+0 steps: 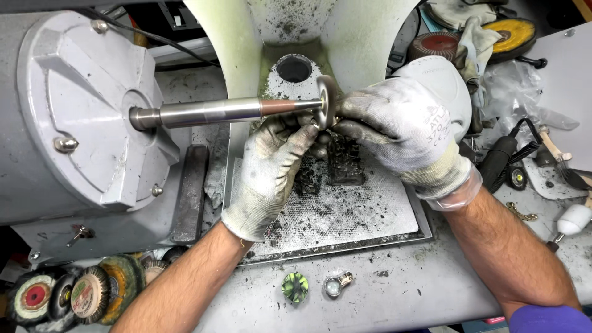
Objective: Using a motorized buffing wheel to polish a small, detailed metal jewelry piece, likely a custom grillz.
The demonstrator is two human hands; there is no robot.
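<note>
1. A small metal piece (316, 125) sits against the disc (327, 98) at the right end of the motor (80, 117) spindle (228, 111).
2. The left hand (271, 166) pinches it from below; the right hand (401, 123) pinches it from the right.
3. Grit covers the tray (370, 209); work looks underway, unfinished.
4. Spare wheels (80, 296) lie on the near left of the bench (419, 290).

Round paper labels on buffing wheels: cream one (81, 295) and red-cream one (34, 297) bottom left; no packages, signs, screens.
</note>
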